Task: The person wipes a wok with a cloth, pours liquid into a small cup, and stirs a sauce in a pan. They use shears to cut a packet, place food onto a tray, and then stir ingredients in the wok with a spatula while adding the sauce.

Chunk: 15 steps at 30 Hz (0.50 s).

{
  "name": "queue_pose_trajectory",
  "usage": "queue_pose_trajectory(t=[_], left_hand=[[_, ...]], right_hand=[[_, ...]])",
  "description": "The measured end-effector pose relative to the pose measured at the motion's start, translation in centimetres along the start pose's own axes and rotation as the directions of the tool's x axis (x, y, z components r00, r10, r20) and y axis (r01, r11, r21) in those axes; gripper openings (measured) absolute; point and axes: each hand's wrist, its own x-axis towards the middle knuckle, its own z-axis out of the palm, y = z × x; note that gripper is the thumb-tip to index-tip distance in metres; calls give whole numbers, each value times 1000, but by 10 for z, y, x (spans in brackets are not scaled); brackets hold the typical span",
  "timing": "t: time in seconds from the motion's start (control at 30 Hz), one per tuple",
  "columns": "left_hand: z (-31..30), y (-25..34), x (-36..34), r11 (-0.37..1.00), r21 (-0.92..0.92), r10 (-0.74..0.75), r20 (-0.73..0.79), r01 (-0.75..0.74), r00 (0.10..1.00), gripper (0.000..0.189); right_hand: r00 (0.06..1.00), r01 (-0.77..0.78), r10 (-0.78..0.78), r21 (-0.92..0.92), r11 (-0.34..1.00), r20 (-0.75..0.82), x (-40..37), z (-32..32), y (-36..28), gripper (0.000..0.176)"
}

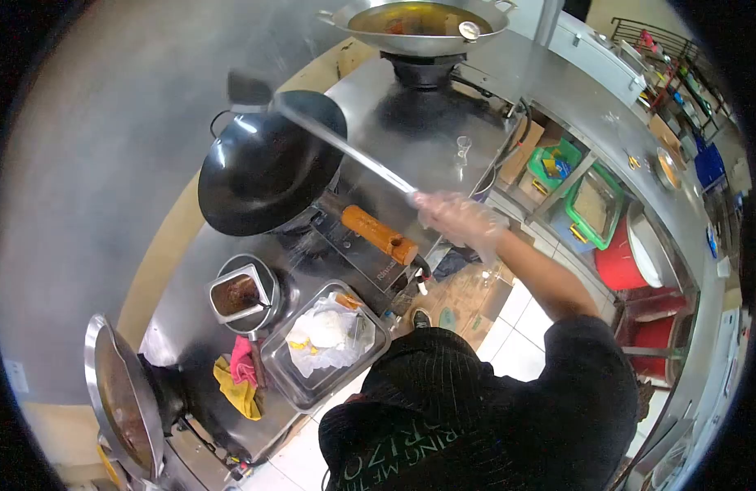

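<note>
My right hand (461,221), in a clear plastic glove, is closed around the end of a long-handled wok spatula (353,153). The spatula's dark blade is blurred and rises over the far rim of a black wok (263,168). This wok sits tilted on the stove, and its inside looks dark and shiny. Its wooden handle (380,235) points toward me, below my right hand, with no hand on it. My left hand is out of sight, behind the capped head and dark shirt at the bottom.
A wide pan of oil (362,26) with a dial thermometer stands at the back. Left are another wok (141,385), a metal container of dark sauce (237,295), cloths (242,368) and a tray (300,397) with white paper and food. Bins (619,258) fill the shelf at right.
</note>
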Motion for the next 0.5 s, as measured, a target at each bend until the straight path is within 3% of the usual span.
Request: queue_pose_trajectory(t=[0.03, 0.2, 0.23, 0.3, 0.33, 0.37, 0.4, 0.5], left_hand=[[-2, -5, -6, 1000, -3, -8, -35, 8, 999, 42], [2, -22, -38, 999, -21, -29, -161, 26, 986, 44], [5, -23, -43, 999, -25, -28, -177, 24, 984, 44], [19, -29, -56, 998, -60, -22, -227, 9, 974, 45], [23, -26, -56, 999, -53, -2, -230, -10, 973, 45], [27, -23, -57, 998, -50, 19, -241, -32, 970, 46], [32, -18, -57, 997, -41, 48, -253, -61, 966, 46], [39, 13, -63, 1000, 13, 17, -336, -14, 942, 48]], right_hand=[[996, -88, 85, 78, 993, 37, 1, -1, 2, 57], [979, -7, 46, 192, 981, -199, 40, -14, 57, 51], [972, -13, 50, 160, 987, -229, 42, -22, 56, 51], [955, 50, -85, -129, 990, -284, 89, -34, 81, 47], [807, 307, -482, -456, 836, -341, 143, -38, 138, 42], [511, 316, -791, -783, 536, -336, 175, -33, 163, 37], [579, 278, -741, -772, 571, -339, 202, -30, 188, 38], [749, 117, -560, -762, 637, -354, 209, -5, 173, 46]])
